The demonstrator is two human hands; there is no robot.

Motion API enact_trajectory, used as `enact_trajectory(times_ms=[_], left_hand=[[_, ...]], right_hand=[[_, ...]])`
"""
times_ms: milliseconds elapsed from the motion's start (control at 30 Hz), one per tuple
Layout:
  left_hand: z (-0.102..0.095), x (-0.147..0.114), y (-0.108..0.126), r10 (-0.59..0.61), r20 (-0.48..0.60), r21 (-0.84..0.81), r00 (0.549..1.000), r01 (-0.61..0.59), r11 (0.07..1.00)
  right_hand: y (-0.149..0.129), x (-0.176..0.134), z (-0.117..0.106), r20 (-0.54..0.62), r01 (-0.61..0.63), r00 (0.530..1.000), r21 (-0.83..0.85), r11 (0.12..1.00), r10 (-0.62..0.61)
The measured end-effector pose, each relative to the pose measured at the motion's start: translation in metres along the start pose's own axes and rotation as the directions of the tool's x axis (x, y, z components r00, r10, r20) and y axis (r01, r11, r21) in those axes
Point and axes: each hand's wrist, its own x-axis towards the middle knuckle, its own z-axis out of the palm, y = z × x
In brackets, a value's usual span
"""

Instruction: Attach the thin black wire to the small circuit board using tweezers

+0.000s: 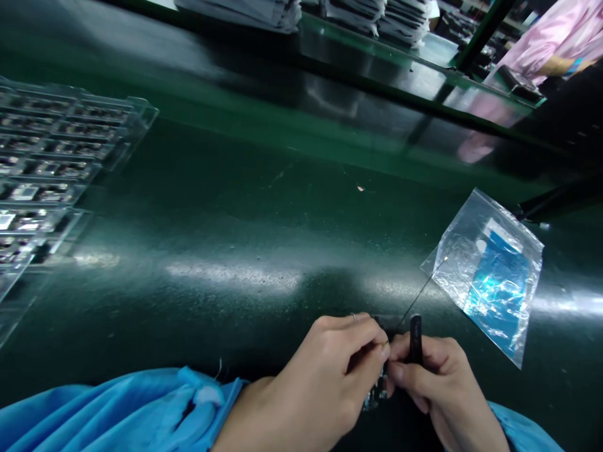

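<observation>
Glossy dark-green bench surface (264, 251), smooth, with faint speckling under glare. Clear, crinkled plastic bag (490, 270); transparent moulded plastic tray (136, 116). Matt blue cloth sleeve (117, 411); thin wire (421, 290).

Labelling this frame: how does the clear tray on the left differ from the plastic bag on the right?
The clear tray is rigid, moulded into rows of pockets filled with small dark parts; the plastic bag is soft, crinkled and holds a blue sheet. The tray runs off the left edge, while the bag lies wholly in view beside the right hand. Both are transparent and rest on the dark green bench, untouched by the left hand.
</observation>
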Motion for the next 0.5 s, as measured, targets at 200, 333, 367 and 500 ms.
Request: enact_trajectory(times_ms=[200,333,367,500], left_hand=[[0.002,0.002,-0.002,0.044,-0.028,0.018,0.999,-0.044,0.999],[0.002,0.002,-0.003,0.041,-0.045,-0.011,0.998,-0.042,0.999],[0.002,0.002,-0.003,0.036,-0.049,-0.027,0.998,-0.037,0.999],[0.005,0.002,-0.004,0.038,-0.071,-0.088,0.997,-0.044,0.995]], right_hand=[[0.002,-0.001,0.002,-0.035,0.052,0.998,-0.045,0.998,-0.053],[0.006,0.000,-0.001,-0.026,0.066,0.997,-0.056,0.996,-0.068],[0.007,0.000,-0.001,-0.035,0.078,0.996,-0.067,0.995,-0.081],[0.011,0.001,-0.004,-0.097,0.136,0.986,-0.028,0.990,-0.138]])
